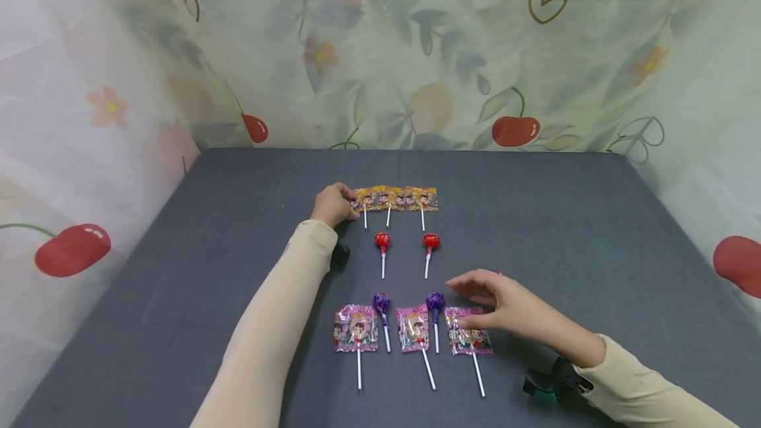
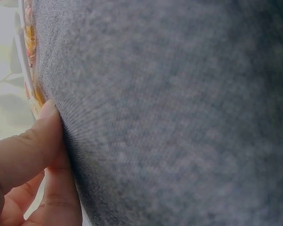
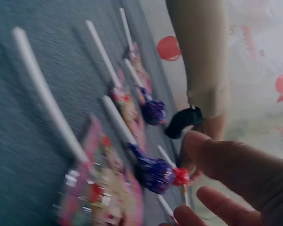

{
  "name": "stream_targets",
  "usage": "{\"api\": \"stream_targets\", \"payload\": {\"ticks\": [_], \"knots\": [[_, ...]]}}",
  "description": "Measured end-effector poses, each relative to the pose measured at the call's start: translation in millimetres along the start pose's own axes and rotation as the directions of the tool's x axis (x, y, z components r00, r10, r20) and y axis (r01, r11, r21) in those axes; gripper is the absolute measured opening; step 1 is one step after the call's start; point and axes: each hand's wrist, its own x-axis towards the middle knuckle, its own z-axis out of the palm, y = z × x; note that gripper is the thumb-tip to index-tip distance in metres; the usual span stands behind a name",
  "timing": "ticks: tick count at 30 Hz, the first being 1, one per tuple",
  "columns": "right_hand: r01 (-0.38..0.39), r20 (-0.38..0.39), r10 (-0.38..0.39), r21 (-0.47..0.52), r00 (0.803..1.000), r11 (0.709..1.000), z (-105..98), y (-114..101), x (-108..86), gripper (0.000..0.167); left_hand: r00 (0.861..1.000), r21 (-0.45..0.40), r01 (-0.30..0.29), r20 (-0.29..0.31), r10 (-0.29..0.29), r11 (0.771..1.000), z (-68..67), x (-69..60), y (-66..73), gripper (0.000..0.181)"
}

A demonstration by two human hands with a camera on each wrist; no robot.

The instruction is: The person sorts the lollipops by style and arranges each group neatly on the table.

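At the far row, my left hand [image 1: 334, 205] pinches the left end of the leftmost yellow-wrapped lollipop [image 1: 367, 199]. Two more yellow-wrapped lollipops lie to its right, the middle one [image 1: 391, 199] against it and the right one [image 1: 422, 199] at the row's end. In the left wrist view, the thumb [image 2: 43, 134] meets the yellow wrapper [image 2: 30, 44] low at the cloth. Fingers spread and holding nothing, my right hand [image 1: 505, 299] hovers over the rightmost pink-wrapped lollipop [image 1: 468, 343]; its thumb overlaps that wrapper in the head view, and contact is unclear.
Two red lollipops [image 1: 382, 241] [image 1: 431, 241] lie mid-table. Nearer, two purple lollipops [image 1: 382, 302] [image 1: 435, 301] alternate with pink-wrapped ones, left [image 1: 357, 329] and middle [image 1: 413, 329]. A dark cloth covers the table [image 1: 178, 296]; a printed curtain [image 1: 386, 51] hangs behind it.
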Motion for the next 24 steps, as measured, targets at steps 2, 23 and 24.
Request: {"api": "stream_targets", "payload": {"ticks": [2,23,24], "knots": [[0.022,-0.008,-0.022,-0.061,1.0,0.998,5.1,1.8,-4.5,0.056,1.0,0.0,0.003,0.001,-0.003,1.0,-0.3,-0.3,0.5,0.036],[0.085,-0.094,-0.141,-0.45,0.986,0.889,22.0,8.7,-14.1,0.06,1.0,0.02,0.008,-0.023,-0.007,1.0,1.2,1.5,0.4,0.032],[0.082,-0.096,-0.139,-0.45,0.986,0.889,21.8,8.4,-14.2,0.059,1.0,0.019,0.006,-0.022,-0.005,1.0,1.4,1.6,0.4,0.032]]}}
